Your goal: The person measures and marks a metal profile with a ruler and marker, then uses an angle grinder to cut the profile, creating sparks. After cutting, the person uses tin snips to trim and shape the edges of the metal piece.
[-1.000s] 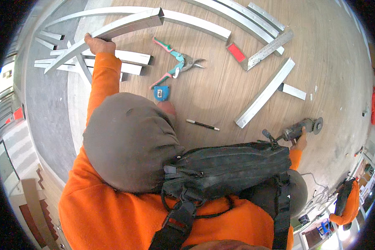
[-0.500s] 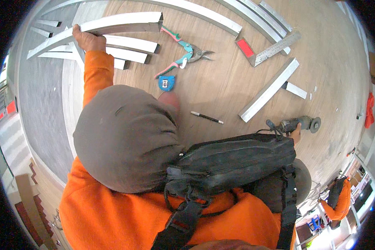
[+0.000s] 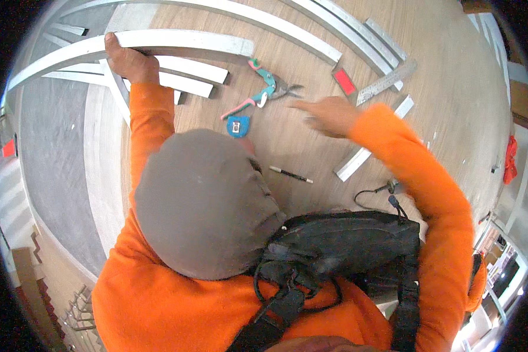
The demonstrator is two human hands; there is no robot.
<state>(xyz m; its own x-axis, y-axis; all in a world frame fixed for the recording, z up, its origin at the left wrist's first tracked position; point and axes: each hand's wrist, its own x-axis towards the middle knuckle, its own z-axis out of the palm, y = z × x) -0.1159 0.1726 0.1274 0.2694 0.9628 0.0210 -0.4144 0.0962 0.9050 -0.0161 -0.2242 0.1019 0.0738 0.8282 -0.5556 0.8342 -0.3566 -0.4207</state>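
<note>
My left hand [image 3: 134, 61] is closed round a long silver metal channel [image 3: 188, 42], which it holds up at the far left over several other channel pieces [image 3: 193, 69]. My right hand [image 3: 328, 116] hangs over the floor with nothing in it, index finger stretched out toward tin snips [image 3: 267, 88] with teal and pink handles. The snips lie with jaws open, apart from the fingertip. A blue tape measure [image 3: 237, 126] rests nearer me, by my knee. My right sleeve hides most of the angle grinder [image 3: 395, 186]; only its cord end shows.
A black-and-white marker [image 3: 291, 175] lies on the wood-look floor. Right of my hand are a short channel [image 3: 353, 164], a metal ruler [image 3: 387, 83] and a red patch [image 3: 344, 81]. Long channels [image 3: 264, 22] stretch along the far side. A black bag [image 3: 346, 243] hangs across my front.
My right hand has let go of the angle grinder and moved far and left, toward the snips. The channel in my left hand has shifted right, and its cut end has turned out of sight.
</note>
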